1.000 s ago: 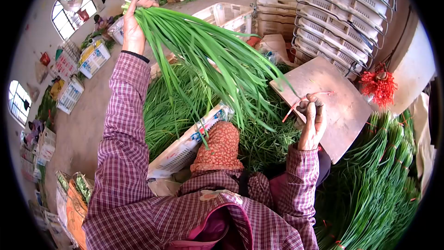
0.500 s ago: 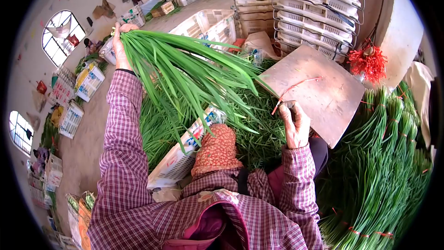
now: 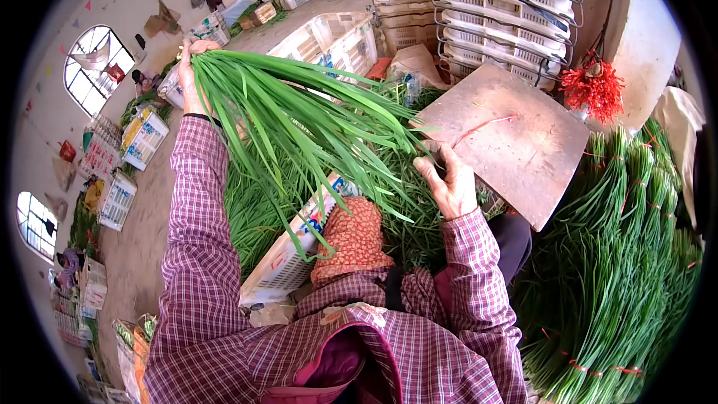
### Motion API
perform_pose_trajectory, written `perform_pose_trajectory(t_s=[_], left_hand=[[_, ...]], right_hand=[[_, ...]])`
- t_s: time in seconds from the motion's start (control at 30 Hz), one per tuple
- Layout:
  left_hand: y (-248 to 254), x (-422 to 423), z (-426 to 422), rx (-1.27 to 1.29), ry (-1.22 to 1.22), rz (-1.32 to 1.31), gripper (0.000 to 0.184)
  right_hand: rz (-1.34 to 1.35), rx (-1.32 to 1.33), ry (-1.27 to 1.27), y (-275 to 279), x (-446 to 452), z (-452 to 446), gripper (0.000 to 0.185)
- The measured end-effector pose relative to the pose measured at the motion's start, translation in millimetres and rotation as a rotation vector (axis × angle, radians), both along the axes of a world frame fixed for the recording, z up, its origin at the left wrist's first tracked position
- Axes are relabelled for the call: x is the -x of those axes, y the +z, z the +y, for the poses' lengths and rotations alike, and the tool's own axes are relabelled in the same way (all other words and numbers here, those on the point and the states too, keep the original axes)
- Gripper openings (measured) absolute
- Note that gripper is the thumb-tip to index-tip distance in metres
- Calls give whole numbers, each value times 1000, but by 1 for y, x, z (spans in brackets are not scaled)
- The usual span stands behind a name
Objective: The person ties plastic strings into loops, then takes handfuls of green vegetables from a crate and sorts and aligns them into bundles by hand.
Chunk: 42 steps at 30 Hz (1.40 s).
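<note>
Head view: we saw left hand (image 3: 190, 78) clasped round stem end of green bunch (image 3: 299, 108), leaves fanning toward right hand (image 3: 454, 185). Right thumb and forefinger hovered near leaf tips; we could not tell whether they pinched anything. Just beyond, red tie (image 3: 486, 126) lay on board (image 3: 523, 168). Farther right, we saw tied bundles (image 3: 598, 277) heaped, red strands (image 3: 594, 90) hanging above.
</note>
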<state>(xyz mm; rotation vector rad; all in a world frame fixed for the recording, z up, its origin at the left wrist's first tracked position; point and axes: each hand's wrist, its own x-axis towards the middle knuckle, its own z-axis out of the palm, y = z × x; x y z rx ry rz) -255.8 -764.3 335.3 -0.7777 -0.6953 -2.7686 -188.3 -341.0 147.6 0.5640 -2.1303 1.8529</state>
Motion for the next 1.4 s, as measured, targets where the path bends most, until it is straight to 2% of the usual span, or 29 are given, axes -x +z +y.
perform_pose_trajectory(t_s=[0.07,0.17,0.2,0.23,0.33,0.37,0.4,0.43,0.47,0.5,0.57,0.63,0.7,0.83,0.9,0.97,1.03,1.07,1.1,1.17,1.23,1.3,1.37,1.4], left_hand=[[0,0,2,-101,-30,-28,21],[0,3,0,-88,52,-69,22],[-1,0,-1,111,191,-90,23],[-3,-2,-1,111,191,-89,23],[-3,-17,22,413,641,-203,22],[-4,-16,19,411,640,-201,22],[-5,-11,13,337,576,-199,20],[-6,-7,7,264,513,-197,21],[-7,-4,-1,113,311,-140,18],[-10,1,-10,113,309,-139,18],[-12,7,-19,-44,97,-97,16],[-14,9,-18,-64,118,-105,15],[-16,10,-20,-91,-35,-68,15],[-15,12,-26,-93,-133,-95,19],[-14,10,-18,-59,-89,-93,21],[-11,3,-7,-34,-51,-94,22],[-4,-6,21,486,557,-246,27],[2,4,14,484,558,-263,29],[13,8,20,385,446,-274,20],[31,15,59,316,280,-98,15],[46,4,121,461,536,-68,20],[53,-5,180,594,645,146,18],[54,-26,265,479,514,238,18],[58,-34,278,448,375,200,17]], right_hand=[[-5,-39,30,5,2,-4,30],[22,-33,69,0,11,-12,31],[44,-34,54,-7,17,-14,29],[69,-34,40,-13,20,-15,28],[-9,-6,40,-12,18,-7,24],[-65,9,28,-9,16,-4,23],[-117,34,12,-3,12,-2,23],[-56,128,3,-5,12,-2,22],[-81,126,16,-3,11,2,21],[-106,125,29,-1,10,7,20],[-78,153,62,-10,17,12,20],[-103,95,32,-8,18,16,20],[-94,90,15,-11,20,14,20],[-36,200,-132,-30,32,16,19],[-84,366,-146,-35,39,21,22],[-239,561,-141,-27,38,32,34],[-100,471,-171,1,29,34,47],[-27,402,-95,16,26,30,55],[40,335,-15,33,23,22,64],[264,103,-22,81,10,-5,99],[533,-36,-10,112,17,-37,121],[675,-187,-210,144,17,-64,127],[730,-233,-469,156,31,-78,116],[773,-112,-564,156,42,-79,116]])
